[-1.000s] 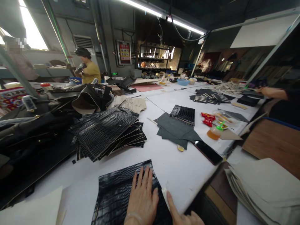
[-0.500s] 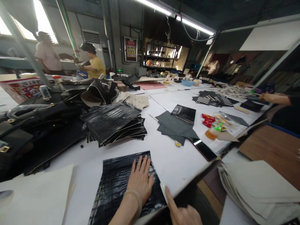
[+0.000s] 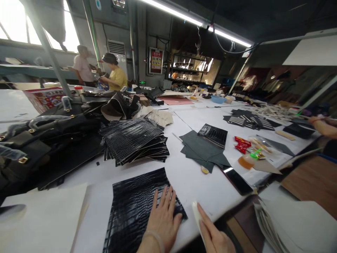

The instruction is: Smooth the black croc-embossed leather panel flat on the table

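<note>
White worktable [image 3: 200, 182] is carrying, at its near edge, a black croc-embossed leather panel [image 3: 134, 207] lying flat. Left hand [image 3: 164, 219] is pressing on the panel's right part, fingers spread, palm down (grasping nothing). Right hand [image 3: 214, 237], just beside, is pinching a small white scraper [image 3: 197, 214] upright against the table.

We can't read any text: red wall sign [image 3: 156, 60] and printed box [image 3: 45, 98] lettering too blurred.

Pale bangle [image 3: 155, 238] on bare left wrist
</note>
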A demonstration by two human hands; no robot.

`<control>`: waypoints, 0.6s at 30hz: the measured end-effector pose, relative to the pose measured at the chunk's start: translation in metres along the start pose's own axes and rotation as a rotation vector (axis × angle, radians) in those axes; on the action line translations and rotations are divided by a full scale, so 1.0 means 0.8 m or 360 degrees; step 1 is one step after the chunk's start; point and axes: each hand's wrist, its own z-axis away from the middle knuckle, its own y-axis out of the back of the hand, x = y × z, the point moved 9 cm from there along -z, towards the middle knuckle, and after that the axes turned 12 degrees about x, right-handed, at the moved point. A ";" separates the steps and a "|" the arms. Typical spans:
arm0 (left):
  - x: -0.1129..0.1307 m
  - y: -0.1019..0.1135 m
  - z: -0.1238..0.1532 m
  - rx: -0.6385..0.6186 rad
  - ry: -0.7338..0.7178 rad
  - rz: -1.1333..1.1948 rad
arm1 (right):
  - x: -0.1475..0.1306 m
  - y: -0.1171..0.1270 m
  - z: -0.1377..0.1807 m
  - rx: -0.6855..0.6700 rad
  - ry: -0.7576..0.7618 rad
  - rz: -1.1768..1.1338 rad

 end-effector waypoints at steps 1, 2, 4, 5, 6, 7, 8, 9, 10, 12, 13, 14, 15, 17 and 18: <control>-0.001 -0.004 0.003 -0.0017 0.0020 0.0019 | -0.009 -0.007 0.000 -0.0029 0.0084 0.0036; -0.002 -0.007 0.005 -0.0025 0.0034 0.0031 | -0.017 -0.014 0.002 -0.0044 0.0180 0.0098; -0.004 -0.010 0.006 -0.0028 0.0032 0.0049 | -0.029 -0.027 0.009 -0.0029 0.0369 0.0274; -0.005 -0.010 0.005 -0.0025 0.0026 0.0051 | -0.032 -0.034 0.013 -0.0011 0.0452 0.0356; -0.006 -0.010 0.005 -0.0018 0.0027 0.0048 | -0.036 -0.039 0.015 0.0002 0.0528 0.0409; -0.007 -0.011 0.005 -0.0010 0.0034 0.0040 | -0.039 -0.044 0.016 -0.0004 0.0594 0.0426; -0.008 -0.011 0.005 -0.0004 0.0044 0.0029 | -0.044 -0.048 0.013 -0.0024 0.0650 0.0414; -0.009 -0.010 0.005 0.0003 0.0054 0.0015 | -0.050 -0.051 0.006 -0.0056 0.0691 0.0399; -0.008 -0.010 0.005 0.0010 0.0057 0.0003 | -0.056 -0.053 -0.004 -0.0092 0.0716 0.0394; -0.006 -0.008 0.005 0.0023 0.0052 -0.0012 | -0.071 -0.056 -0.032 -0.0168 0.0712 0.0404; -0.005 -0.007 0.005 0.0022 0.0045 -0.0012 | -0.077 -0.056 -0.046 -0.0198 0.0692 0.0410; -0.004 -0.005 0.004 0.0019 0.0043 -0.0008 | -0.083 -0.056 -0.057 -0.0221 0.0678 0.0402; -0.004 -0.005 0.004 0.0012 0.0046 -0.0001 | -0.086 -0.056 -0.063 -0.0236 0.0675 0.0383; -0.004 -0.004 0.004 0.0000 0.0060 0.0018 | -0.085 -0.053 -0.058 -0.0205 0.0716 0.0351; -0.005 -0.004 0.004 0.0000 0.0071 0.0028 | -0.081 -0.051 -0.046 -0.0169 0.0774 0.0335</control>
